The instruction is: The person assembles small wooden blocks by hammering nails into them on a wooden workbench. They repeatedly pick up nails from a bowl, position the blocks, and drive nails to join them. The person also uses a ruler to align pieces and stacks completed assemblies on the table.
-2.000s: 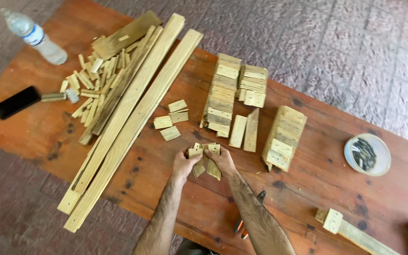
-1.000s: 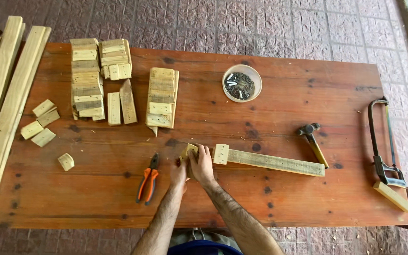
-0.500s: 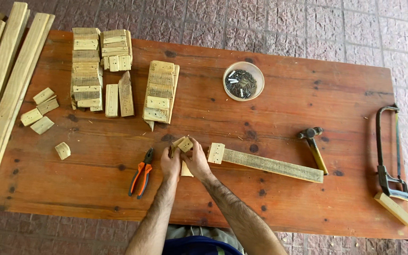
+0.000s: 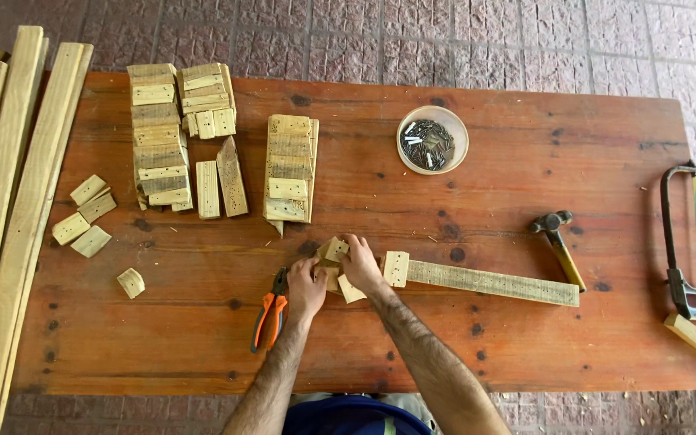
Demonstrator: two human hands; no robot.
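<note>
**Small wood blocks in our hands at mid-worktop**

Our left hand point(image 4: 306, 287) and right hand point(image 4: 362, 264) both close around a cluster of small wood blocks point(image 4: 334, 251), pressed together on the reddish worktop point(image 4: 525, 346) near its front middle. The one container we see is a round pale bowl point(image 4: 432, 139) toward the back, holding dark nails. Orange-handled pliers point(image 4: 270, 311) lie just left of our left hand; a long wooden strip point(image 4: 485, 280) lies just right. Stacked cut blocks point(image 4: 290, 167) sit behind.
</note>
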